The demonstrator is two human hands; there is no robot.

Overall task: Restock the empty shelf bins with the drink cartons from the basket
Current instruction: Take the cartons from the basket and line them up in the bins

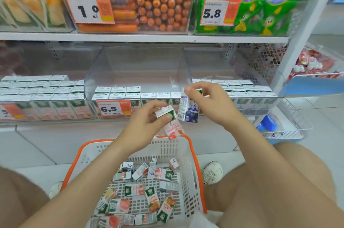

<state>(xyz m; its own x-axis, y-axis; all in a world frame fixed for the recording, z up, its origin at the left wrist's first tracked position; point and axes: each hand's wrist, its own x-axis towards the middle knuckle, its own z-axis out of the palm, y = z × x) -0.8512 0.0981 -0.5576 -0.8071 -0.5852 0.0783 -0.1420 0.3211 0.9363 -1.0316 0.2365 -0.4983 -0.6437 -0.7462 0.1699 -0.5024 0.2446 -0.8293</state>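
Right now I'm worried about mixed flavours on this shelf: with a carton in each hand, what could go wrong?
The right hand holds a blueberry carton before the middle bin, which holds pink peach cartons; set there, flavours could mix. Similar dark-printed cartons fill the right bin. The left hand grips a tilted peach carton by its top above the basket; it may slip back in.

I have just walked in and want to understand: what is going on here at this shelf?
A person crouches before a shop shelf and restocks it. The left hand grips a pink carton, the right hand grips a blue carton, both near the far rim of the white basket, where many cartons lie loose. The clear middle bin holds only a few rows at its front.
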